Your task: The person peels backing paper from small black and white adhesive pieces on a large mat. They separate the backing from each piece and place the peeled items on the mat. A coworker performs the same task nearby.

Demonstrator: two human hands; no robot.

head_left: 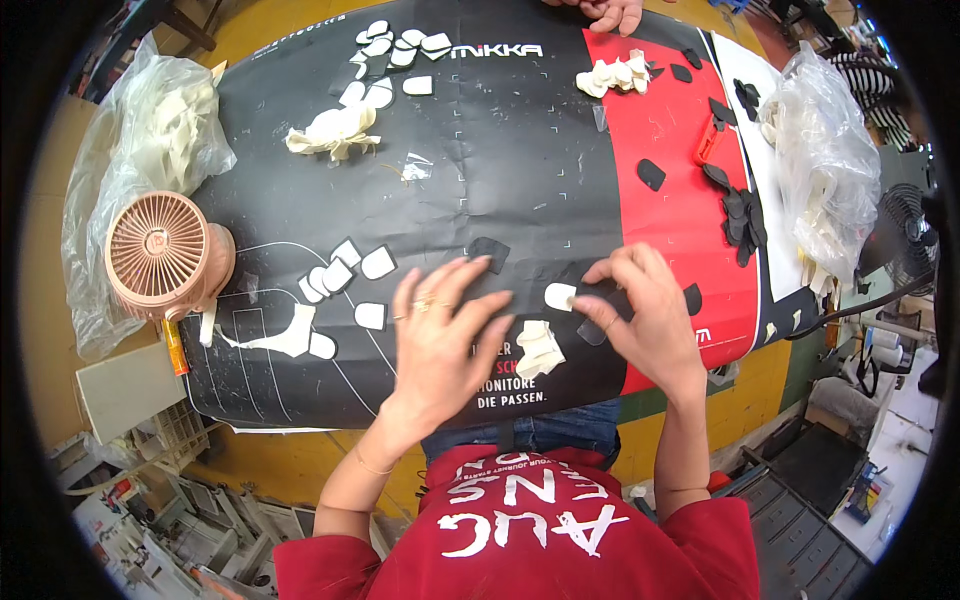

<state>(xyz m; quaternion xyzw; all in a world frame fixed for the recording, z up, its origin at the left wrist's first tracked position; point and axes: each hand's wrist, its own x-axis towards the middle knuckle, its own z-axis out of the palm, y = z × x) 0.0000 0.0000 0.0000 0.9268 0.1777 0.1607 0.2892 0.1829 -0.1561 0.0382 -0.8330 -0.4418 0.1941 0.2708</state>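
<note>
My left hand [440, 335] is over the mat with its fingers bent and apart. Its fingertips come close to a black rounded pad [489, 252]. Opposite it, my right hand [640, 315] has its thumb and index finger apart, the thumb tip at the edge of a small white pad with a dark border [560, 296]. Dark pieces lie partly hidden under that hand. Between my hands rests a small pile of cream-white pieces [539, 350]. Several white pads with black edges [378, 263] are scattered left of my left hand, beside a white scrap strip [290, 338].
A pink fan [160, 250] stands at the left beside a clear plastic bag [165, 130] of cream pieces. Black pads [740, 220] and a red-handled cutter [710, 140] lie at the right, near another plastic bag [820, 150]. Another person's hand [612, 14] shows at the far edge.
</note>
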